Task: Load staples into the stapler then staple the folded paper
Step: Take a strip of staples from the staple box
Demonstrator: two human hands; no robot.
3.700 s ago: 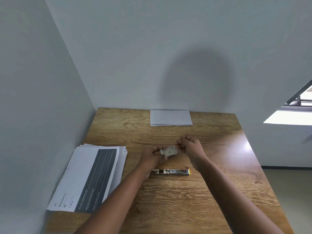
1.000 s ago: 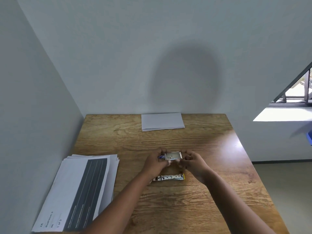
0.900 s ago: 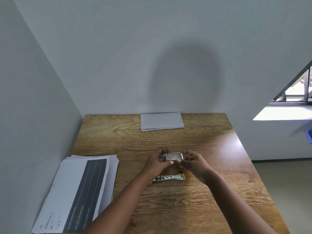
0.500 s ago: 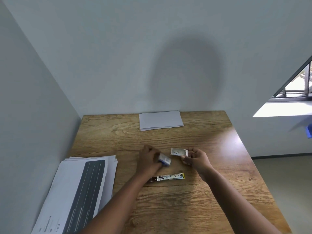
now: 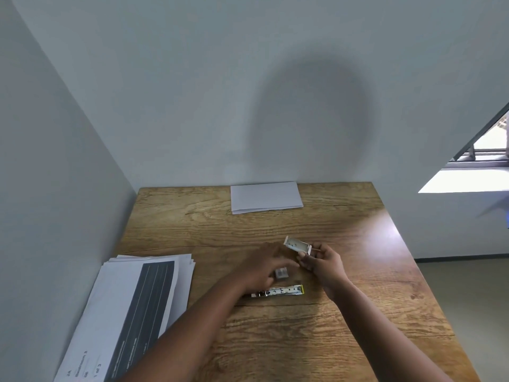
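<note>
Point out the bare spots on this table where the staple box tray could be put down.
Free: the wood between the folded paper and the hands, and the right side of the table beyond the right hand. The near edge right of the printed stack is bare but crossed by both forearms. Crowded: the middle, round the left hand, box sleeve and stapler.

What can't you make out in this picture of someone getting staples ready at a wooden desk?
Head view only:
- Left hand: motion-blurred, so its fingers' hold on the small box sleeve is unclear.
- Staple tray pinched in the right hand: too small to see any staples.
- Stapler: its left end is hidden behind the left wrist.
- Printed sheets: cut off by the bottom edge, text too small.
</note>
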